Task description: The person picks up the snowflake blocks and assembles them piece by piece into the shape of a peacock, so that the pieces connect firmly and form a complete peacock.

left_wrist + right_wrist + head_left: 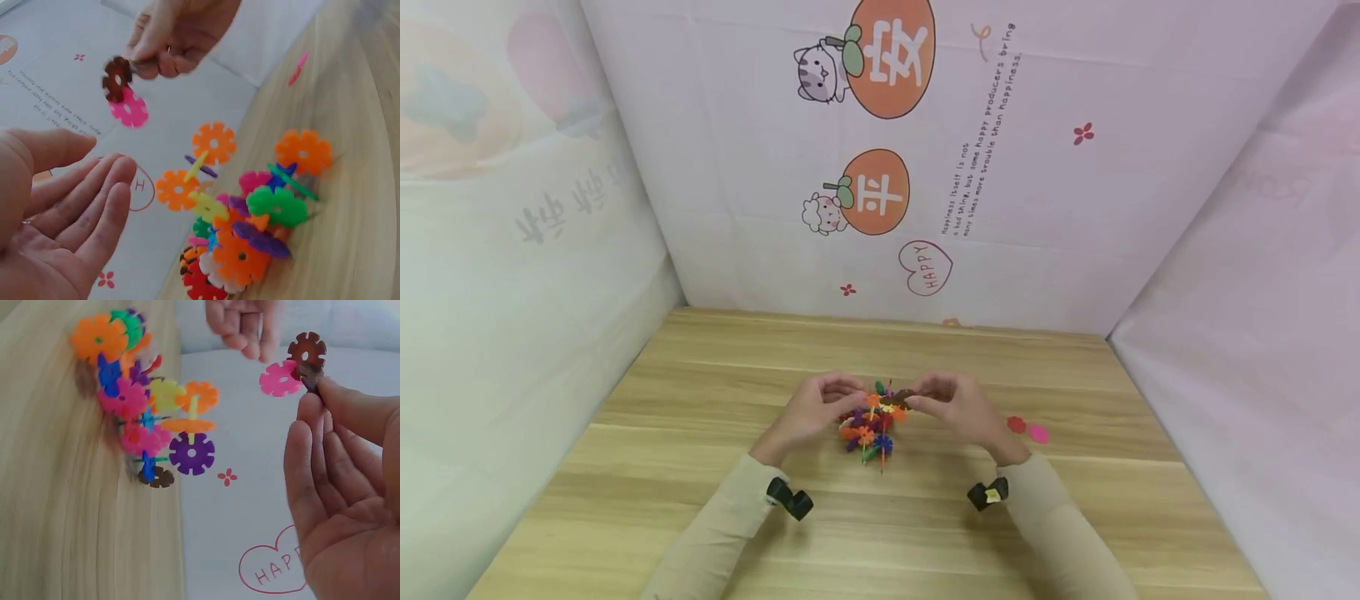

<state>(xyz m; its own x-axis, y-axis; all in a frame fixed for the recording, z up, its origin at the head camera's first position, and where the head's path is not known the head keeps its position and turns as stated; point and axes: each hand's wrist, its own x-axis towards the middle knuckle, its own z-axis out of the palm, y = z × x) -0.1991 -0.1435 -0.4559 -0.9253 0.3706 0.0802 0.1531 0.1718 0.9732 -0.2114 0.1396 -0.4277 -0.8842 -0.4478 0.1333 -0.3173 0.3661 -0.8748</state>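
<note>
My right hand (958,408) pinches a dark brown notched plastic disc between thumb and fingers. Joined to it are another brown disc (310,350) and a pink disc (278,379), held above the table. My left hand (69,225) holds nothing, its fingers loosely extended near a cluster of interlocked snowflake discs (244,256). That cluster rests on the table between both hands, in orange, green, purple, pink, blue, yellow and other colours. In the head view the hands partly hide its upper part.
A loose red disc (1017,425) and a loose pink disc (1038,433) lie on the wooden table (880,542), right of the right hand. White printed cloth walls (1022,167) rise behind the table and on both sides.
</note>
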